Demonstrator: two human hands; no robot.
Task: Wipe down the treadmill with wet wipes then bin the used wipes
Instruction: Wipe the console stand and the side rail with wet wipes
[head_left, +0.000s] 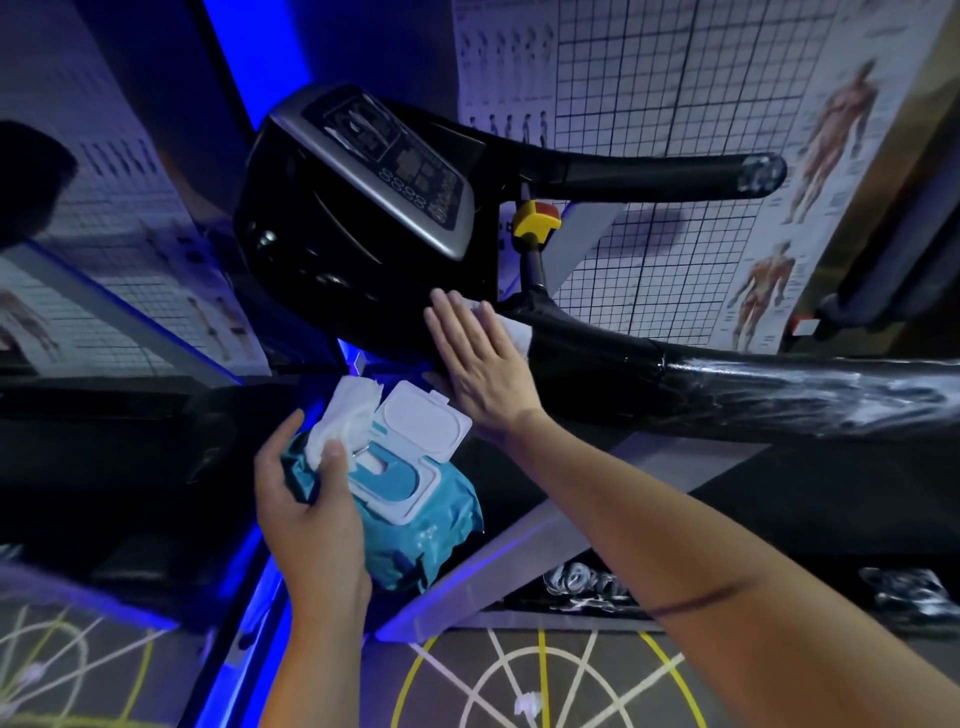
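- Here, at the left, the left hand (311, 514) is gripping a teal, soft plastic wet-wipe pack (426, 540) from beneath. Its fingers are curling round the pack's left side, and its thumb is pinning a crumpled white wipe (345, 415) against the top.
- The crumpled wipe is bunching up over the pack's upper left corner, beside the dispensing opening.
- The pack's white rectangular flip lid (423, 421) is standing open, tilting back toward the treadmill. The pack is hanging in the air below the console, with nothing but the hand carrying it.
- Above it, the black treadmill (311, 249) is showing its grey-framed control console (363, 171), which is tilting in this wide-angle view.
- Just right of the pack, the right hand (480, 369) is lying open with straight fingers, pressing flat against the treadmill where the console's lower edge is meeting the near handrail.
- A flat white wipe (517, 330) is sitting under that hand's fingers, and its edge is peeking out on the right, touching the black surface.
- A yellow safety-key block with a red patch (535, 218) is sitting above the hand, on the console's right side.
- The near black handrail (779, 400) is running off to the right edge, glistening with pale streaks; a second black handlebar (649, 176) is reaching right higher up.
- Behind these, gridded anatomy posters (836, 135) are covering the wall.
- Along the bottom, yellow and white floor markings (540, 670) are curving across the dark floor.
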